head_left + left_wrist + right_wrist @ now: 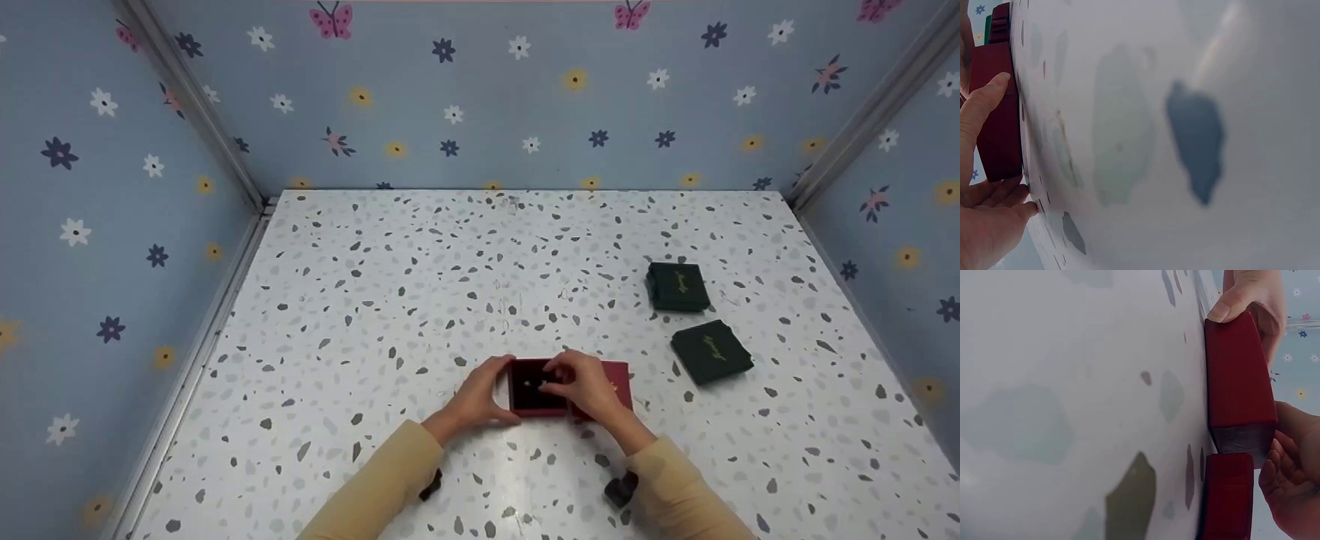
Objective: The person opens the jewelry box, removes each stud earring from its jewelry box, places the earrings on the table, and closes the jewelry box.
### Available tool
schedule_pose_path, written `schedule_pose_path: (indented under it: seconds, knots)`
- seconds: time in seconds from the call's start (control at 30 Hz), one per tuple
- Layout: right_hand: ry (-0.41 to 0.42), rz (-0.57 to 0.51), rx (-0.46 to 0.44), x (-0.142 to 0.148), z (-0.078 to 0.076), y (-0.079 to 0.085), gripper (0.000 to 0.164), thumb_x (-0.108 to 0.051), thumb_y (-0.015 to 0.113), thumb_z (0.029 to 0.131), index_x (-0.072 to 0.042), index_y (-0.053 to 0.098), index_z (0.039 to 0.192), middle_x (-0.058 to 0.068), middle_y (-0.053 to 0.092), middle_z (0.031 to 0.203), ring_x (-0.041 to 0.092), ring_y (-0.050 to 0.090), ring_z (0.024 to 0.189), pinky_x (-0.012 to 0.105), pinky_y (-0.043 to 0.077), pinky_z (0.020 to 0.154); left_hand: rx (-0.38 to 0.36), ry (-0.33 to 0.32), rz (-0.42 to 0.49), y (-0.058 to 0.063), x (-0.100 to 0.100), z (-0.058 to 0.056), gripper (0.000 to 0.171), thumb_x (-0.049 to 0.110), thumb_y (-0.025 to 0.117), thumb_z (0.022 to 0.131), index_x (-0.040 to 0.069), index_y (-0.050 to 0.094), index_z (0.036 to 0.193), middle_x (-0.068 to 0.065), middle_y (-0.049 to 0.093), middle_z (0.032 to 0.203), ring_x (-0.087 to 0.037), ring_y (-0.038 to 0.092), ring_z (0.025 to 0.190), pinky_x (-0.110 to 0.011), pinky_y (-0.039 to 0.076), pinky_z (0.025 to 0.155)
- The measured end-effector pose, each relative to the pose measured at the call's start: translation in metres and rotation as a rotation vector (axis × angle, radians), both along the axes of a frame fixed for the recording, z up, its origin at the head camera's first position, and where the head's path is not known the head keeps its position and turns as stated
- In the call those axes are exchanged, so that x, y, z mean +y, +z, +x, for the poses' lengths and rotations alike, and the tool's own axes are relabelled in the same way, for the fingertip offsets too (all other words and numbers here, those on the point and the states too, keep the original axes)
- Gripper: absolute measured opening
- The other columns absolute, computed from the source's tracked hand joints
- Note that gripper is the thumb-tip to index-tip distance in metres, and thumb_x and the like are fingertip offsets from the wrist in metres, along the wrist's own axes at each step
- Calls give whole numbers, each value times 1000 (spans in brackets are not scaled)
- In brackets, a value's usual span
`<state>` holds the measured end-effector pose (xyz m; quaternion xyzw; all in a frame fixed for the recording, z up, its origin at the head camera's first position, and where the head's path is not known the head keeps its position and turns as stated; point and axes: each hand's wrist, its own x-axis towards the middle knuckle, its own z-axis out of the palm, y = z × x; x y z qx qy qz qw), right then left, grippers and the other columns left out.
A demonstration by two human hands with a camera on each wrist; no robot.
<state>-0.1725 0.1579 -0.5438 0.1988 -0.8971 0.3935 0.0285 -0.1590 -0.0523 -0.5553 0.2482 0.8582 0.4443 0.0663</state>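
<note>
From my head view, the open red box (538,412) sits on the desk (360,315), its line with the lid (618,375) running nine to three. My left hand (477,394) grips its nine o'clock end. My right hand (589,386) is nearer the small bright pieces (526,383) in the dark lining (525,401), which lie at nine o'clock from its bent fingers; whether these pinch one, I can't tell. Toward two o'clock, two green boxes (677,287) (711,352) look closed, contents hidden.
</note>
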Motion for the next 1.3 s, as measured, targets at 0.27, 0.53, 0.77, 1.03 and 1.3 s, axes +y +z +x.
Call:
schedule_pose_path:
  seconds: [0.27,0.53,0.77,1.03,1.3]
  knots:
    - [-6,39,11,-1,-1,1,21,-7,79,61,-7,68,79,-2,55,68,11,50,63,24,45,56,-13,6,-3,0,0,0,97,21,85,51,-5,35,129,-15,45,125,-26,40,116,-33,28,102]
    - [14,73,32,-3,-2,2,17,-6,79,61,-6,70,75,-1,54,68,12,51,63,24,46,56,-12,12,-2,-1,0,1,96,22,85,52,-5,35,130,-14,44,125,-26,40,117,-33,27,102]
    - [21,80,44,-4,-4,3,15,-5,78,60,-5,71,73,0,57,68,13,53,64,25,47,59,-31,21,-11,0,0,1,95,21,85,52,-4,35,130,-13,44,125,-26,40,117,-32,27,102]
    - [49,78,52,-4,-5,3,12,-5,78,61,-5,71,71,0,56,67,14,52,65,26,47,59,-32,22,-6,-1,1,0,95,20,85,52,-4,35,129,-13,45,125,-26,40,116,-33,27,102]
    - [63,97,50,-4,-5,2,9,-6,77,62,-7,72,70,-1,55,67,14,53,66,26,48,62,-52,23,-17,0,1,0,96,20,84,52,-3,35,131,-12,44,126,-24,39,118,-31,26,103]
